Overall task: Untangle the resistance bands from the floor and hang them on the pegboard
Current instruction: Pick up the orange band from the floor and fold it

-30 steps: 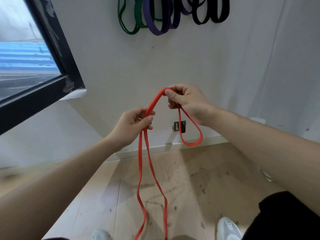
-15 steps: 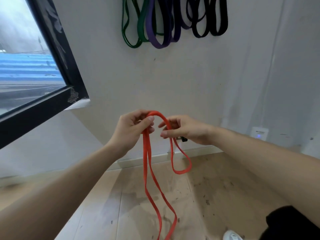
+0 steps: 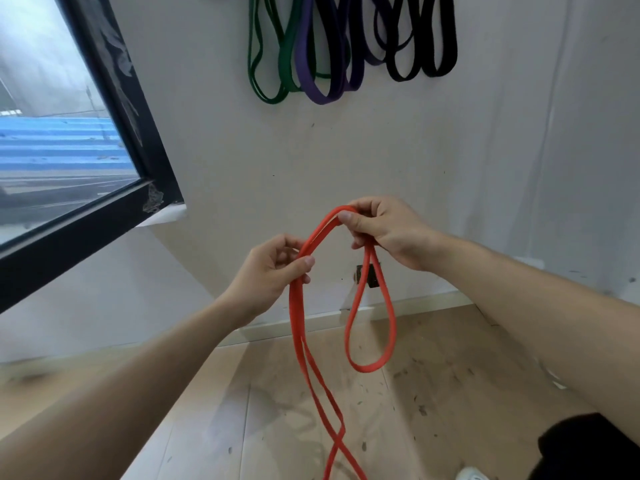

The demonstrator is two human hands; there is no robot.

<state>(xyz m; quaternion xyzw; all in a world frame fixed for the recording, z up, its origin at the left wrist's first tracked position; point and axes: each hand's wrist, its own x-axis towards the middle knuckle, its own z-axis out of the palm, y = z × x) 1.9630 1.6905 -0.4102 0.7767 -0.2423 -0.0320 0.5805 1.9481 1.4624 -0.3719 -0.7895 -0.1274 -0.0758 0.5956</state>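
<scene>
A red resistance band (image 3: pixel 298 323) hangs doubled between my hands in front of the wall. My left hand (image 3: pixel 273 268) pinches both strands between thumb and fingers, and the long strands drop from it toward the floor, crossing near the bottom edge. My right hand (image 3: pixel 384 230), higher and to the right, pinches the top of the arch, and a short loop dangles below it. Green bands (image 3: pixel 266 64), purple bands (image 3: pixel 322 64) and black bands (image 3: pixel 419 46) hang on the wall above; their hooks are out of view.
A black-framed window (image 3: pixel 138 140) slopes along the left. A small dark wall fitting (image 3: pixel 372 275) sits just above the skirting behind the loop. The pale wood floor (image 3: pixel 433 393) is scuffed. My white shoe (image 3: pixel 471 474) shows at the bottom right.
My right hand has risen and moved away from my left hand, stretching the red band into an arch between them. The dangling loop under it has lengthened.
</scene>
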